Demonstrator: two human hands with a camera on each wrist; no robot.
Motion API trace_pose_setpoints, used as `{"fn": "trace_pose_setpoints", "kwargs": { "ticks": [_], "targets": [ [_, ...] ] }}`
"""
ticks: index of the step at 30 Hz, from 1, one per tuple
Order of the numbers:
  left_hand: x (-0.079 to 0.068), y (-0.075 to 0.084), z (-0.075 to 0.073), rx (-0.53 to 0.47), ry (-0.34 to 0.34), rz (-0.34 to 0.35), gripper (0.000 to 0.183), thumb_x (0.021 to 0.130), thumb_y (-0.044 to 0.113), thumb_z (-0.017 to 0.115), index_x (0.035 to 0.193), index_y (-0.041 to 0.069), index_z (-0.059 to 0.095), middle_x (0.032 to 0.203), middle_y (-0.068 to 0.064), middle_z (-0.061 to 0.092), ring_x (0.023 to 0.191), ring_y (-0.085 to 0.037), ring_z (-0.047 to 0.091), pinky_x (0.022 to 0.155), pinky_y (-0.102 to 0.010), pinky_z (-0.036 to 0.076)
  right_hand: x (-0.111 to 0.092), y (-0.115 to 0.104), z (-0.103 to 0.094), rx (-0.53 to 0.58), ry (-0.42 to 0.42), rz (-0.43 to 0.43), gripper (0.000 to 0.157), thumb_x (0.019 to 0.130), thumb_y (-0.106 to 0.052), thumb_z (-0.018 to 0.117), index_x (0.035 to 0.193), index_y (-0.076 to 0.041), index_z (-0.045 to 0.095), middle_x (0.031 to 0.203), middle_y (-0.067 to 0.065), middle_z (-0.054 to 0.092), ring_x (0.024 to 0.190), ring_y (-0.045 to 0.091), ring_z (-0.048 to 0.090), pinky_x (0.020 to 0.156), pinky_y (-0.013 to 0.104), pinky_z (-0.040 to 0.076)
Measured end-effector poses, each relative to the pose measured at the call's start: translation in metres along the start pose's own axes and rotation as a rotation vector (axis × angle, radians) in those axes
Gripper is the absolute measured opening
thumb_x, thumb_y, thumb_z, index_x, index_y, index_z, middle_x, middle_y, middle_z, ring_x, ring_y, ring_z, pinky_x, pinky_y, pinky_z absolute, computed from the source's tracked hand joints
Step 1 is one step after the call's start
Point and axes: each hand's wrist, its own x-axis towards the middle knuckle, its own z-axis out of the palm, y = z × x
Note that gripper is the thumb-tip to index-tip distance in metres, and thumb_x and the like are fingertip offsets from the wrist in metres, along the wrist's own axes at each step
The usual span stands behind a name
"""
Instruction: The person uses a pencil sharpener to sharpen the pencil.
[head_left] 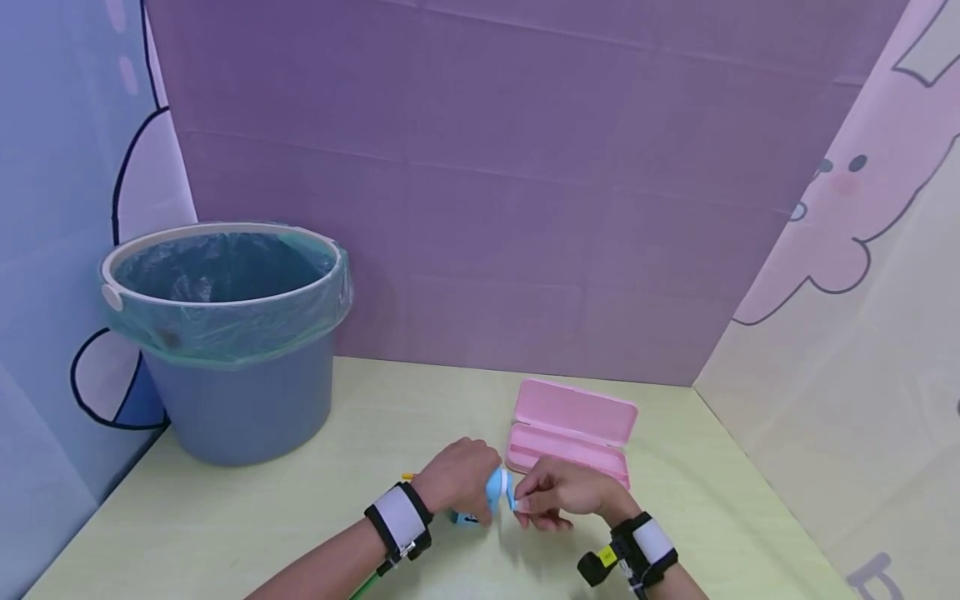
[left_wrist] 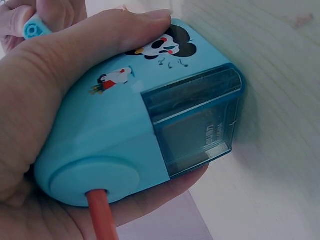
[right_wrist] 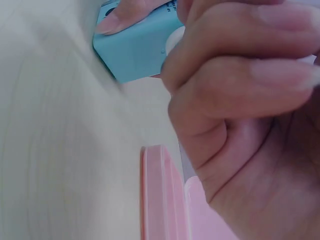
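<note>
My left hand (head_left: 459, 479) grips a light blue crank pencil sharpener (left_wrist: 120, 130) printed with cartoon figures. Its clear shavings drawer (left_wrist: 200, 125) faces out, and an orange-red pencil (left_wrist: 102, 215) sticks out of the round hole. On the other side, my right hand (head_left: 566, 490) pinches the small blue crank handle (head_left: 512, 493); the knob (left_wrist: 34, 29) shows between its fingers in the left wrist view. The right wrist view shows the curled right fingers, which hide the crank, and part of the sharpener beyond. The pencil's tip is hidden inside.
Just behind my hands lies a pink pencil case (head_left: 577, 410) with its lid raised. A blue-grey bucket (head_left: 247, 408) lined with a green plastic bag stands at the left. A purple backdrop (head_left: 487, 192) and printed side panels border the pale table (head_left: 375, 408).
</note>
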Motion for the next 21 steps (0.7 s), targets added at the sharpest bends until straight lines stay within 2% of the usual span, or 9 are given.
{"fn": "trace_pose_setpoints", "kwargs": {
  "ticks": [6,14,21],
  "targets": [
    [0.0,0.0,-0.001,-0.005,0.004,0.007,0.044,0.06,0.038,0.092,0.079,0.016,0.059,0.065,0.006,0.051,0.058,-0.011,0.047,0.053,-0.023,0.039,-0.001,-0.004,-0.004,0.024,0.017,-0.062,0.029,0.101,-0.015,0.051,0.085,0.004,0.066,0.056,0.014,0.049,0.042,0.011,0.042,0.037,0.025,0.036],
    [0.0,0.0,-0.001,-0.017,-0.002,-0.001,0.044,0.059,0.039,0.092,0.081,0.016,0.061,0.066,0.006,0.053,0.06,-0.012,0.049,0.055,-0.024,0.041,-0.002,-0.009,-0.004,-0.003,0.09,-0.053,0.026,0.1,-0.014,0.052,0.085,0.002,0.066,0.056,0.014,0.049,0.042,0.011,0.042,0.039,0.023,0.035],
    [-0.001,-0.001,-0.001,-0.038,0.01,0.004,0.045,0.059,0.038,0.092,0.082,0.016,0.061,0.068,0.006,0.053,0.062,-0.011,0.05,0.057,-0.024,0.043,-0.003,-0.013,-0.007,-0.019,0.122,-0.063,0.027,0.1,-0.013,0.053,0.088,0.007,0.065,0.059,0.021,0.049,0.043,0.012,0.041,0.041,0.021,0.036]
  ]
}}
